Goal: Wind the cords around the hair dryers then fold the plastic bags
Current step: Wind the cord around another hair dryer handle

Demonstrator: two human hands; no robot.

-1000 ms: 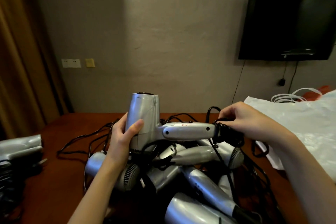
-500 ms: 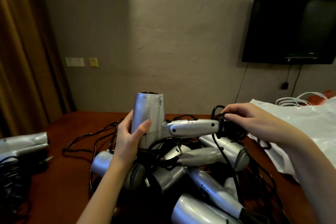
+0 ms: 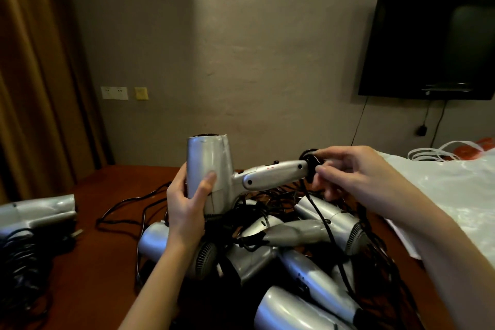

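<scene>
My left hand [image 3: 187, 203] grips the barrel of a silver hair dryer [image 3: 211, 169], nozzle pointing up and handle sticking out to the right. At the handle's end my right hand [image 3: 356, 171] pinches the black cord [image 3: 310, 166], which is looped there and trails down into the pile. Beneath lies a heap of several silver hair dryers [image 3: 294, 246] tangled in black cords. A clear plastic bag [image 3: 442, 190] lies on the right of the table.
Another silver dryer [image 3: 37, 211] with a coiled cord lies at the left edge of the dark red table [image 3: 107, 262]. Loose black cords sprawl behind the pile. A wall-mounted TV [image 3: 428, 45] hangs at the upper right, a curtain at the left.
The held dryer has risen slightly and its handle now tilts upward. My right hand has shifted around the cord loop at the handle's end.
</scene>
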